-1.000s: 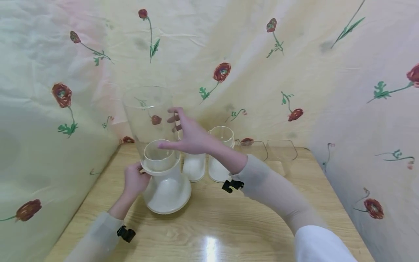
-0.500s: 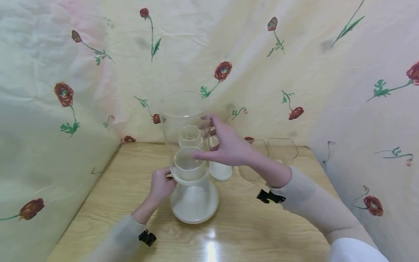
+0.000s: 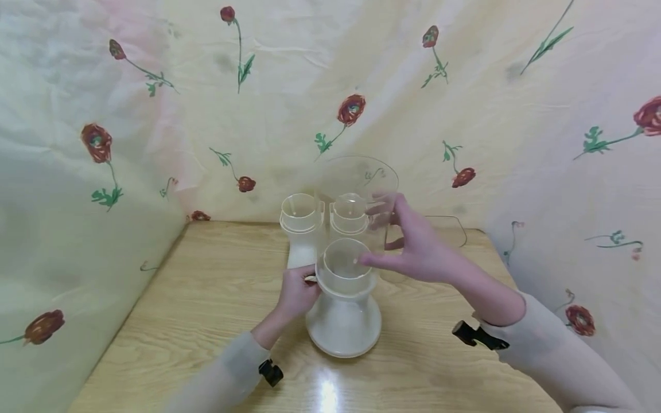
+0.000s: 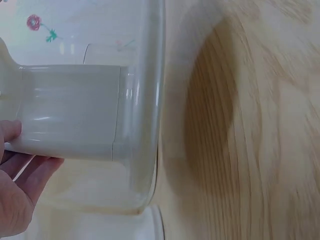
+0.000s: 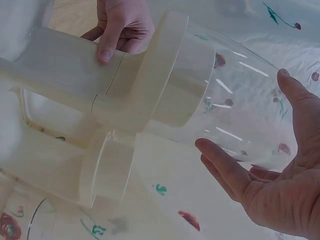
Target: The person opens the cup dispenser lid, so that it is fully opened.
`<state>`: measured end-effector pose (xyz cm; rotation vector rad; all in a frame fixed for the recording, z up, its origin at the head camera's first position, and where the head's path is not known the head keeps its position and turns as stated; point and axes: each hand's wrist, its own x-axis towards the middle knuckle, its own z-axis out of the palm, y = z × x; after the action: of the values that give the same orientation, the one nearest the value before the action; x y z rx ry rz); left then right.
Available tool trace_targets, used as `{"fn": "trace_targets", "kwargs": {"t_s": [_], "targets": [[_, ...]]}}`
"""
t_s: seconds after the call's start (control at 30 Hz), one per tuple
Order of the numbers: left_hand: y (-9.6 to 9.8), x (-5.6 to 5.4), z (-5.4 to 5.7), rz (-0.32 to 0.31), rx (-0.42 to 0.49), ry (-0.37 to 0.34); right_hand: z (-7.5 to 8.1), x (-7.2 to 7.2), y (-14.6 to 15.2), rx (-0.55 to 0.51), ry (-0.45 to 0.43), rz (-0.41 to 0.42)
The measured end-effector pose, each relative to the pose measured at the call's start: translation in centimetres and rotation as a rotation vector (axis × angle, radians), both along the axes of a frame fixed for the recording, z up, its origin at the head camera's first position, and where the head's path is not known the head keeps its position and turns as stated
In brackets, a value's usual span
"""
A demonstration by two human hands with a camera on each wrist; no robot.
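A white pedestal stand with a flared base and a cup-shaped top is in the middle of the head view. Around its cup rises a clear, see-through cylinder. My left hand grips the stand's stem just under the collar, its thumb on the stem in the right wrist view. On the other side, my right hand holds the cylinder, thumb and fingers spread round its wall. The left wrist view shows the base rim over the table, with a dark shadow beside it.
Behind stand two similar white stands, a left one and a right one, close together near the back wall. The outline of a clear piece shows at the back right. Flowered cloth surrounds the wooden table.
Both hands have moved right together, carrying the stand and clear cylinder toward the middle of the table. The left back stand, earlier partly covered, now shows more.
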<state>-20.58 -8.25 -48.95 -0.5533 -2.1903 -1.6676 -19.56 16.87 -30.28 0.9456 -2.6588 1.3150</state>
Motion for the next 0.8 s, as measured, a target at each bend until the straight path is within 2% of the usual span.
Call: {"fn": "trace_targets", "kwargs": {"t_s": [0.13, 0.3, 0.6, 0.8], "targets": [[1.4, -0.2, -0.2, -0.028, 0.028, -0.024, -0.5, 0.4, 1.3, 0.02, 0.025, -0.026], [2.4, -0.2, -0.3, -0.049, 0.02, -0.048, -1.3, 0.7, 2.6, 0.032, 0.063, -0.047], [3.0, -0.3, -0.9, -0.058, -0.019, -0.024, -2.1, 1.1, 3.5, 0.023, 0.058, -0.056], [3.1, -0.3, -0.8, -0.061, -0.013, -0.027, -2.4, 1.2, 3.6, -0.013, 0.074, -0.026]]}}
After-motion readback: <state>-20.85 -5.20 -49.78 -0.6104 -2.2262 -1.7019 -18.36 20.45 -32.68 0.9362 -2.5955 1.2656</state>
